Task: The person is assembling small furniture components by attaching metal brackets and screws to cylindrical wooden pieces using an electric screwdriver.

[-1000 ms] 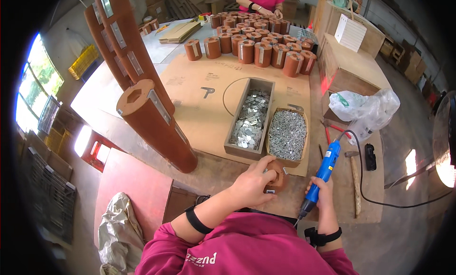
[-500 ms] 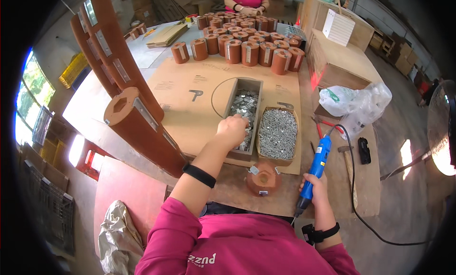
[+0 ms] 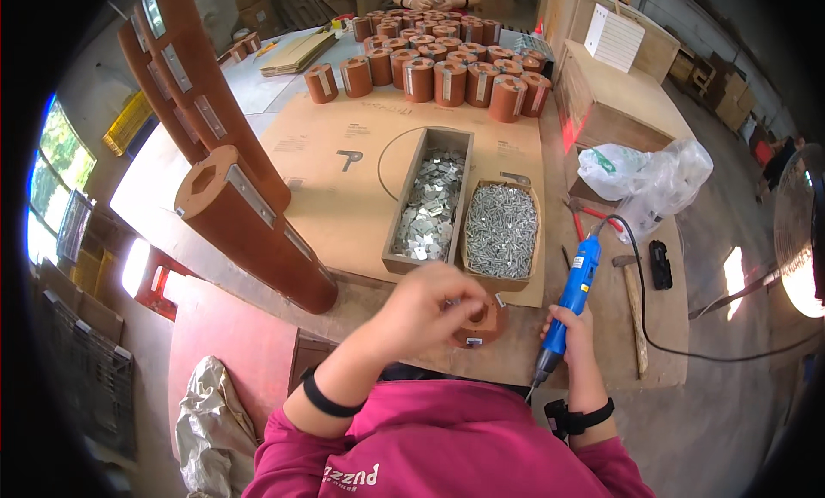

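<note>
My left hand (image 3: 430, 311) hangs over a short reddish-brown cylinder (image 3: 483, 333) standing at the table's near edge and covers part of its top. Its fingers are pinched together, and whatever they hold is too small to make out. A metal clip (image 3: 501, 299) shows at the cylinder's right rim. In my right hand (image 3: 571, 333) is a blue electric screwdriver (image 3: 577, 279), its tip pointing down and its cord leading off to the right. Beyond the cylinder lie a grey box of small flat metal plates (image 3: 427, 213) and a carton of screws (image 3: 501, 232).
Tall brown cylinders (image 3: 258, 232) lean at the left. Many short cylinders (image 3: 449, 84) stand at the back, before another person's hands (image 3: 430, 0). Red-handled pliers (image 3: 593, 213), a hammer (image 3: 636, 317), a black object (image 3: 660, 266) and plastic bags (image 3: 644, 176) lie right. A fan (image 3: 801, 232) stands far right.
My left hand has come out of the box of metal plates and back toward me, over the near cylinder. My right hand keeps the screwdriver in nearly the same place.
</note>
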### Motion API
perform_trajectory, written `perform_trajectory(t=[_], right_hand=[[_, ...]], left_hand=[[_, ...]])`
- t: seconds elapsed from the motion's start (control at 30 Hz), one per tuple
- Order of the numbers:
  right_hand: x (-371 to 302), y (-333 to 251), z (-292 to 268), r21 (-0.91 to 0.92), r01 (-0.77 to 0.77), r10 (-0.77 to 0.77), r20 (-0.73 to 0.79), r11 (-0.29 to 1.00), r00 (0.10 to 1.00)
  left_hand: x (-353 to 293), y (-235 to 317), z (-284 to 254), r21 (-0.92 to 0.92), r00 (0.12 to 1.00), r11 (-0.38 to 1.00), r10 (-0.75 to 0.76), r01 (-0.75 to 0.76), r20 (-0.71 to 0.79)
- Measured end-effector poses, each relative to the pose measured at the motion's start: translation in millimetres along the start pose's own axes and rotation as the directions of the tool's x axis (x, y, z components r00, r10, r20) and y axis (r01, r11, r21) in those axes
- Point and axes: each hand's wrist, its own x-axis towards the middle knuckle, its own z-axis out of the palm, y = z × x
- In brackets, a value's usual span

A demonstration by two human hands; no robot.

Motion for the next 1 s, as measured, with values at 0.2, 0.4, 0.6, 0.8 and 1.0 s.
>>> perform_trajectory(t=[0.2, 0.4, 0.6, 0.8, 1.0], right_hand=[[2, 2, 0, -0.023, 0.004, -0.005, -0.009, 1.000, 1.000], [1, 2, 1, -0.033, 0.008, -0.009, -0.021, 0.999, 1.000], [1, 1, 1, -0.040, -0.005, 0.004, -0.021, 0.999, 1.000], [0, 0, 1, -0.058, -0.012, 0.011, -0.025, 0.998, 1.000], [0, -1, 2, -0.060, -0.013, 0.011, -0.034, 0.998, 0.999]], left_hand=[[-29, 5, 24, 0.164, 0.999, 0.986, 0.037, -0.037, 0.006], [-35, 3, 33, 0.331, 0.996, 0.944, 0.036, -0.008, -0.079], [-42, 7, 37, 0.359, 0.989, 0.933, 0.021, 0.035, -0.149], [-52, -1, 42, 0.304, 0.984, 0.953, 0.058, -0.004, -0.171], [-55, -6, 46, 0.302, 0.975, 0.953, 0.089, -0.023, -0.204]])
